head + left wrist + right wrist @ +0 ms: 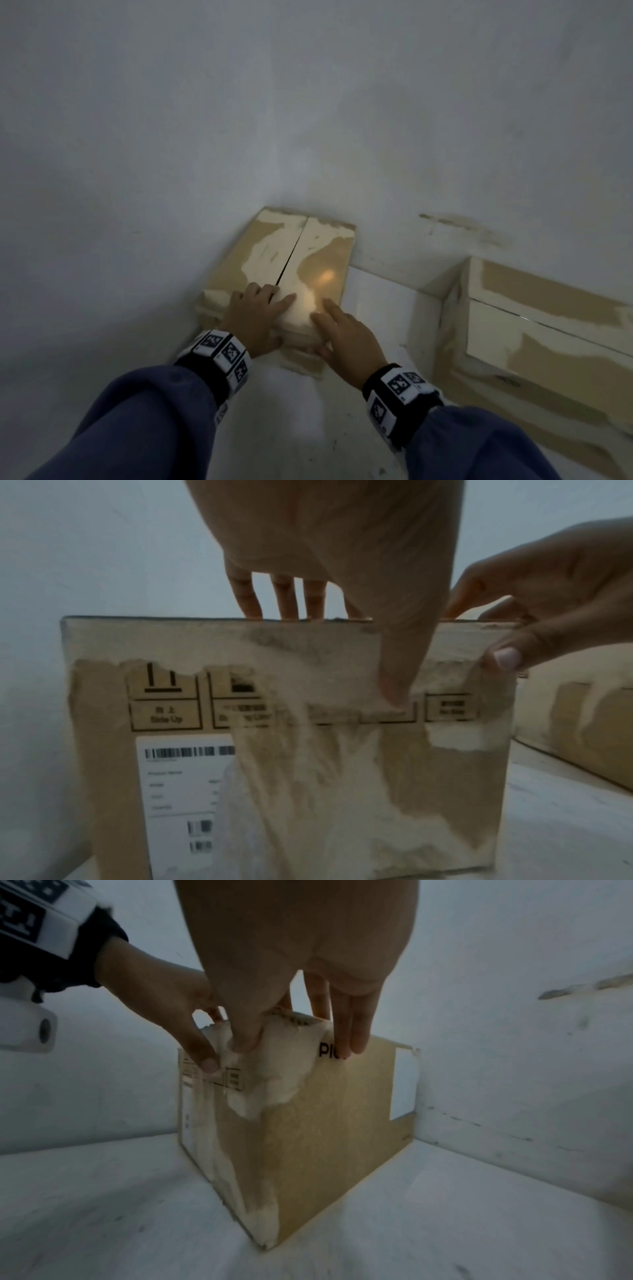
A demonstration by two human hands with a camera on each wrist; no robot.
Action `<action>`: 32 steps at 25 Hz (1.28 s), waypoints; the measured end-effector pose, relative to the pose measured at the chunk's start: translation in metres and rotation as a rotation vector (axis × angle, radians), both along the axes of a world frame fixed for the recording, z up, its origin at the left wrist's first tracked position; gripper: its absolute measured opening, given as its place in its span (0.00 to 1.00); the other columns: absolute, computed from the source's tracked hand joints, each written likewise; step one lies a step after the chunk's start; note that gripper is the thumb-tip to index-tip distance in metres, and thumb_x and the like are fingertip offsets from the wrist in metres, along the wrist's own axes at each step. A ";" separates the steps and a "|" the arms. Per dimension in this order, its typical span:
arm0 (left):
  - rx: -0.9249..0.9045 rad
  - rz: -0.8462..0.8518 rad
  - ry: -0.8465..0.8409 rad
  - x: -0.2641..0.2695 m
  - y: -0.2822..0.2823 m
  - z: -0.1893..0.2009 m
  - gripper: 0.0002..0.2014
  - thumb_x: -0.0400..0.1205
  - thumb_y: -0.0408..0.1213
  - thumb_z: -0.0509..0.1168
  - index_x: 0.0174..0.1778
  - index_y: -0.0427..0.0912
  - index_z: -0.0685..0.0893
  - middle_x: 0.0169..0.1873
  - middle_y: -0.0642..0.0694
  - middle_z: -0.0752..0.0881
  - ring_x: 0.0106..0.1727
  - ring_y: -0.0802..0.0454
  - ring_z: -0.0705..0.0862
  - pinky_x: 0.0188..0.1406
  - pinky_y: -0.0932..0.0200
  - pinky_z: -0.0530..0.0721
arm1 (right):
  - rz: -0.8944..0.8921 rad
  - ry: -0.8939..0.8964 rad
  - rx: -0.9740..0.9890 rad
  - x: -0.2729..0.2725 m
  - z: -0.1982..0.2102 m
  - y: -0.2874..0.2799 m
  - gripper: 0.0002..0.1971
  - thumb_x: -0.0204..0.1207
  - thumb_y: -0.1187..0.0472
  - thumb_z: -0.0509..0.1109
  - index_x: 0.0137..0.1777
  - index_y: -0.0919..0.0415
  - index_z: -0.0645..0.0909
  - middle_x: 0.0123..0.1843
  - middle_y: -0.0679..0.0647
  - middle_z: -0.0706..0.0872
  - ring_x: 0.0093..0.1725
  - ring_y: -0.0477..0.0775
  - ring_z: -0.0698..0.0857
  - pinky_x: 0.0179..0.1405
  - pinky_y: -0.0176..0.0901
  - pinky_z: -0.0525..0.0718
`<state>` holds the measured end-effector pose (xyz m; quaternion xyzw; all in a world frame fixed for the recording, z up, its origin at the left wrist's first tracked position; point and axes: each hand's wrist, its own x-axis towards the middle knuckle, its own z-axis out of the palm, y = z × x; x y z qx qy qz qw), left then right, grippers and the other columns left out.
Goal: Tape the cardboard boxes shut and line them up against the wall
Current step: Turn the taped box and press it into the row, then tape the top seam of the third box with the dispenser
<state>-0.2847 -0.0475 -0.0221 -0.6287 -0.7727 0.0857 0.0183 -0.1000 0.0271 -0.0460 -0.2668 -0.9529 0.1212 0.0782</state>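
Note:
A cardboard box (pixel 308 253) with torn, whitish patches stands on the floor in a corner, its left side and far end against the walls. Its two top flaps are down, with a dark seam (pixel 290 255) between them. My left hand (pixel 255 315) lies with straight fingers on the near top edge, its thumb (pixel 394 688) pressing the labelled front face (pixel 308 777). My right hand (pixel 346 339) rests beside it at the near right corner, fingers (pixel 352 1031) flat on the box (pixel 325 1123) and thumb (pixel 507 657) on the front face. Neither hand holds anything loose.
A second, larger cardboard box (pixel 534 342) lies along the right wall (pixel 445 154), with a strip of white floor (pixel 380 308) between the two boxes. The left wall (pixel 120 188) runs close beside the first box. A glare spot shines on the box top.

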 end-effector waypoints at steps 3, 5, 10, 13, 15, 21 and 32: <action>-0.023 -0.113 0.000 0.020 -0.012 -0.007 0.43 0.51 0.72 0.66 0.62 0.58 0.80 0.49 0.45 0.87 0.43 0.45 0.85 0.37 0.48 0.82 | 0.029 0.050 -0.022 0.045 -0.003 -0.005 0.21 0.68 0.57 0.69 0.61 0.57 0.73 0.69 0.68 0.80 0.52 0.67 0.88 0.42 0.53 0.88; -0.008 -0.168 0.023 0.048 -0.020 -0.016 0.43 0.57 0.73 0.55 0.66 0.56 0.78 0.58 0.42 0.86 0.54 0.43 0.87 0.44 0.40 0.85 | 0.032 0.065 -0.004 0.079 -0.004 -0.008 0.19 0.68 0.59 0.69 0.60 0.58 0.75 0.67 0.67 0.81 0.52 0.66 0.88 0.41 0.52 0.88; 0.009 -0.179 -0.110 0.147 -0.041 -0.029 0.41 0.75 0.63 0.55 0.81 0.46 0.57 0.80 0.37 0.62 0.79 0.34 0.65 0.69 0.28 0.67 | -0.001 0.079 -0.016 0.162 -0.001 -0.024 0.16 0.70 0.66 0.70 0.59 0.65 0.80 0.69 0.69 0.80 0.58 0.70 0.85 0.51 0.57 0.86; -0.035 -0.139 -0.160 0.206 -0.053 -0.027 0.41 0.80 0.59 0.56 0.83 0.48 0.42 0.83 0.39 0.43 0.84 0.37 0.45 0.78 0.32 0.48 | -0.031 0.082 -0.012 0.212 0.004 -0.034 0.16 0.70 0.68 0.71 0.59 0.66 0.82 0.70 0.67 0.80 0.60 0.70 0.85 0.53 0.59 0.86; -0.058 -0.095 -0.169 0.242 -0.059 -0.027 0.40 0.82 0.58 0.53 0.82 0.49 0.37 0.83 0.40 0.38 0.84 0.38 0.41 0.79 0.33 0.45 | -0.035 0.082 -0.023 0.244 0.005 -0.039 0.17 0.71 0.67 0.70 0.61 0.64 0.82 0.71 0.65 0.79 0.61 0.69 0.84 0.53 0.60 0.87; -0.083 0.017 -0.175 0.316 -0.075 -0.024 0.38 0.84 0.56 0.50 0.82 0.47 0.35 0.82 0.39 0.35 0.83 0.36 0.38 0.78 0.31 0.44 | -0.304 0.000 -0.103 0.357 0.008 -0.035 0.24 0.76 0.63 0.66 0.74 0.57 0.71 0.75 0.55 0.74 0.64 0.59 0.80 0.56 0.44 0.77; -0.137 0.178 -0.231 0.355 -0.082 -0.022 0.37 0.85 0.56 0.49 0.82 0.46 0.35 0.82 0.40 0.33 0.83 0.37 0.36 0.79 0.32 0.45 | -0.521 -0.753 -0.390 0.473 -0.052 -0.057 0.46 0.62 0.49 0.79 0.78 0.51 0.60 0.78 0.50 0.70 0.77 0.55 0.67 0.75 0.52 0.63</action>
